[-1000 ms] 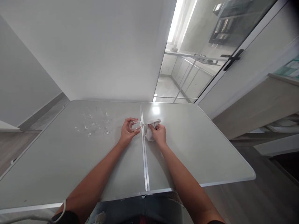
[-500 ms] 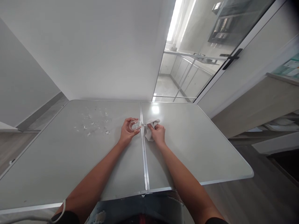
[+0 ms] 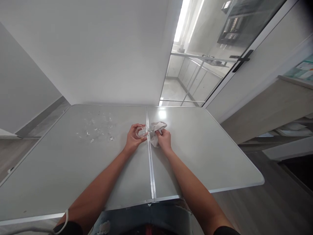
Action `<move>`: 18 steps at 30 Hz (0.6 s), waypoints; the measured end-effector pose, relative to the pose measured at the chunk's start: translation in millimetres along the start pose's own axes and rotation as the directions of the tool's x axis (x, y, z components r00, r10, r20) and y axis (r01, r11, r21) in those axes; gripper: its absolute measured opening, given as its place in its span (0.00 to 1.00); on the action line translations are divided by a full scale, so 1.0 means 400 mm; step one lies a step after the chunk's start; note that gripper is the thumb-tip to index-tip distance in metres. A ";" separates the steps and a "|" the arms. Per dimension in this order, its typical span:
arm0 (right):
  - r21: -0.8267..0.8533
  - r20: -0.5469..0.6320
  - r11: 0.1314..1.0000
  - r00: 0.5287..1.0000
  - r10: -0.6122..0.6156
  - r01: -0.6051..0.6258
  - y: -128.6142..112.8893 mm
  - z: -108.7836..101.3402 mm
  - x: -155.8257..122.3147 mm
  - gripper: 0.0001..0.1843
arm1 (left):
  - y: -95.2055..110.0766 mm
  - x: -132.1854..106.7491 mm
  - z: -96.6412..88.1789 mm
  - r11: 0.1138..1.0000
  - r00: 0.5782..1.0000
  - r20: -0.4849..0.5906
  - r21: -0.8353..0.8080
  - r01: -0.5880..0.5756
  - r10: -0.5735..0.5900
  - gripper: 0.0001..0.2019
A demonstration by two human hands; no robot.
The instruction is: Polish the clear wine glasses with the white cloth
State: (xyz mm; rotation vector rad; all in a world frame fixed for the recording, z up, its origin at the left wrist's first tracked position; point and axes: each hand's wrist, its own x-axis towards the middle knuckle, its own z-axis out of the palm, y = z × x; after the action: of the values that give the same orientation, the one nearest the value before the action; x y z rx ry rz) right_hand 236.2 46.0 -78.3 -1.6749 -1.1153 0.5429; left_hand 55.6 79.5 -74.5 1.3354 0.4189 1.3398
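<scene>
Hands work over a pale table beside a wall.

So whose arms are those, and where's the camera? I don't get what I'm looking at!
There's no robot here, just a person using two bare hands. Every picture comes from one camera worn on that person's head, looking forward and down, so you see the arms reaching away from you.

The left hand holds a clear stemmed glass sideways, fingers around its bowl. The right hand grips a pale cloth at the glass's narrow end.

Under them is a pale table, with a metal strip running across its middle. On its left part are some clear, shiny things, too see-through to tell what they are.
</scene>
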 end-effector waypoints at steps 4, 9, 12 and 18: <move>-0.116 -0.036 0.992 0.998 -0.045 0.040 -0.018 -0.007 -0.008 0.18 | -0.001 0.002 -0.004 1.000 1.000 -0.019 0.002 0.008 -0.008 0.30; -0.200 -0.050 0.974 0.992 -0.117 0.105 -0.023 -0.005 -0.009 0.20 | 0.003 0.003 -0.002 1.000 0.999 -0.047 0.022 -0.007 0.008 0.30; -0.191 -0.043 0.974 0.990 -0.134 0.123 -0.020 -0.009 -0.005 0.21 | 0.005 0.004 0.000 1.000 0.998 -0.055 0.019 -0.010 0.011 0.29; 0.141 -0.277 0.988 0.956 0.097 -0.059 -0.023 -0.045 0.012 0.22 | 0.011 0.008 -0.010 1.000 0.988 -0.151 0.019 -0.016 0.019 0.30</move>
State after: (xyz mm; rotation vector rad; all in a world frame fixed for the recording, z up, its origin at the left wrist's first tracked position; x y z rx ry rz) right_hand 248.8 41.8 -62.1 -1.6270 -0.7916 0.4009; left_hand 51.2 82.5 -70.4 1.2584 0.5245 1.4606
